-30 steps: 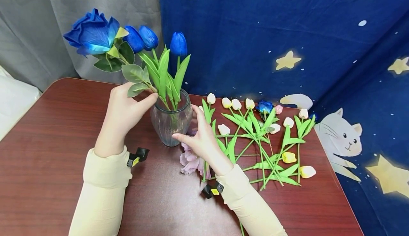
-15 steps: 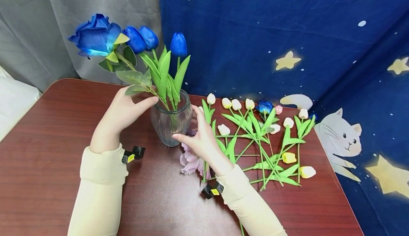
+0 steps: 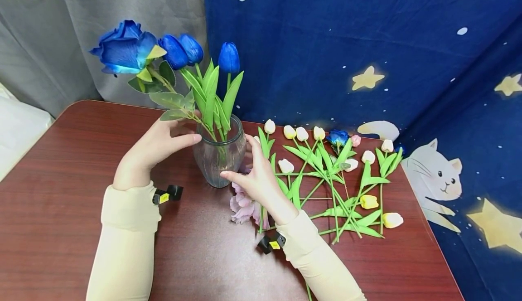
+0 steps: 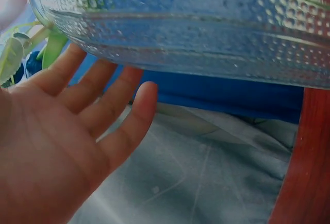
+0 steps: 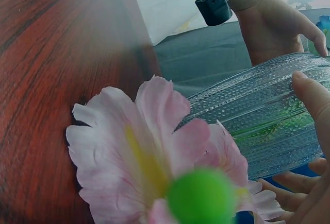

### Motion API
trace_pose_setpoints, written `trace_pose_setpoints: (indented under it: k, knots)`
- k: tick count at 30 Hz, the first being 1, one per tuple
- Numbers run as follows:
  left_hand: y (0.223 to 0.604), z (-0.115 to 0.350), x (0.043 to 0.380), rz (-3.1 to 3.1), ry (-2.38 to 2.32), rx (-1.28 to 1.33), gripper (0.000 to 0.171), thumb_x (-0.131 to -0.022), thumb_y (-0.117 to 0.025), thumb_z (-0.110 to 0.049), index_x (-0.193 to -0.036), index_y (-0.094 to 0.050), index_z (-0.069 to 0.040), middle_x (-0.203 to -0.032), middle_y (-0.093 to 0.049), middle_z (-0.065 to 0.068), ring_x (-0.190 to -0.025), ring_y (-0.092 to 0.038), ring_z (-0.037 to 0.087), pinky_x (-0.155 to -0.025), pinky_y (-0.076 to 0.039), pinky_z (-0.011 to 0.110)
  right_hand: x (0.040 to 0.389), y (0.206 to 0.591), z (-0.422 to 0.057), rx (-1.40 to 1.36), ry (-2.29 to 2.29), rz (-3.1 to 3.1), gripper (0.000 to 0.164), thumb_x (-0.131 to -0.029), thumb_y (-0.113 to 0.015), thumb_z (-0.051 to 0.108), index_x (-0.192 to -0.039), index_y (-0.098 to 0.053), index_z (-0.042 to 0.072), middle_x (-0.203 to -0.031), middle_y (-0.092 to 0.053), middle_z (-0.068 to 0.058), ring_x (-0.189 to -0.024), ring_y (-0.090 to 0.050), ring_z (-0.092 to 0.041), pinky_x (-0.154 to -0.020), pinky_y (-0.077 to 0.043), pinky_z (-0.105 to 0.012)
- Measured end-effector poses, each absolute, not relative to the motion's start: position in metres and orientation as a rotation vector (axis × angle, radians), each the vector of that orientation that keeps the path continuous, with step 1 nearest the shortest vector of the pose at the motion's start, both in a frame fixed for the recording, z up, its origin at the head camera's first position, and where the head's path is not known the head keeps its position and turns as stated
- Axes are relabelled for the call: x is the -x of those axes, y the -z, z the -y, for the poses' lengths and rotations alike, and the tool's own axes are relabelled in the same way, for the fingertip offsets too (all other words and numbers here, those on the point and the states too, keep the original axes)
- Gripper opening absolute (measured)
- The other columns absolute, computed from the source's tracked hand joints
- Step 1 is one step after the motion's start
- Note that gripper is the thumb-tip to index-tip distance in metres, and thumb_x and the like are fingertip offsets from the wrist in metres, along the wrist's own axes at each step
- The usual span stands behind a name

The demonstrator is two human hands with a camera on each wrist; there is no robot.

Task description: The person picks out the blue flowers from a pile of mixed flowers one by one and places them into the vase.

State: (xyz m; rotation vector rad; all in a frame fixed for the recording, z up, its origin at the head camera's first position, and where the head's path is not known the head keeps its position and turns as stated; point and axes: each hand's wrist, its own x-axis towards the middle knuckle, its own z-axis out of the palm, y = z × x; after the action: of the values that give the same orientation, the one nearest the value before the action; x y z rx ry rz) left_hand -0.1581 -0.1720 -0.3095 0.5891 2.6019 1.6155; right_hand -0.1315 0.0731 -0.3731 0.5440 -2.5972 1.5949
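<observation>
A ribbed clear glass vase (image 3: 220,165) stands upright on the table, holding several blue tulips (image 3: 229,57) and one large blue rose (image 3: 124,49) that leans out to the left. My right hand (image 3: 258,174) holds the vase from its right side, thumb across the front and fingers round the back. At the left of the rim is my left hand (image 3: 159,142), its thumb tip right at the glass. In the left wrist view its fingers (image 4: 111,98) are loosely extended along the vase's side, with no stem between them.
White and yellow tulips (image 3: 368,201) with crossing green stems lie across the right of the table (image 3: 195,255). Among them are a small blue rose (image 3: 337,136) and a pink bud (image 3: 355,140). A pale pink flower (image 5: 118,147) lies beside the vase, under my right hand.
My left hand has come away from the rose's stem and slid down to the vase's rim. The rose has settled slightly lower and to the right. The right hand stays put.
</observation>
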Motion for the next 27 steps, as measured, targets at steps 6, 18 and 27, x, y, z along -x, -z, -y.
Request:
trace_pose_setpoints:
  k: [6, 18, 27]
  knots:
    - [0.3115, 0.1751, 0.1596, -2.567, -1.465, -0.601, 0.075, -0.082, -0.075, -0.02, -0.144, -0.038, 0.001, -0.136, -0.049, 0.022, -0.121, -0.047, 0.039, -0.099, -0.037, 0.057, 0.1319, 0.3737, -0.0729, -0.56, -1.607, 2.582, 0.087, -0.075, -0.083, 0.035, -0.143, -0.03, 0.028, -0.123, -0.055, 0.003, -0.099, -0.06, -0.011, -0.081, -0.053, -0.033]
    - [0.3165, 0.1695, 0.1644, -2.509, -1.501, -0.701, 0.092, -0.075, -0.081, -0.016, -0.15, -0.029, -0.006, -0.144, -0.04, 0.016, -0.128, -0.042, 0.034, -0.103, -0.034, 0.055, 0.1319, 0.3736, -0.0721, -0.564, -1.599, 2.582, 0.089, -0.074, -0.083, 0.037, -0.145, -0.029, 0.024, -0.124, -0.053, 0.003, -0.098, -0.06, -0.012, -0.08, -0.054, -0.034]
    - [0.3155, 0.1686, 0.1628, -2.516, -1.482, -0.693, 0.089, -0.076, -0.08, -0.017, -0.148, -0.03, -0.003, -0.144, -0.04, 0.017, -0.126, -0.043, 0.034, -0.101, -0.036, 0.055, 0.129, 0.3722, -0.0724, -0.545, -1.56, 2.607, 0.09, -0.075, -0.081, 0.042, -0.146, -0.027, 0.029, -0.122, -0.056, 0.001, -0.097, -0.062, -0.013, -0.077, -0.055, -0.038]
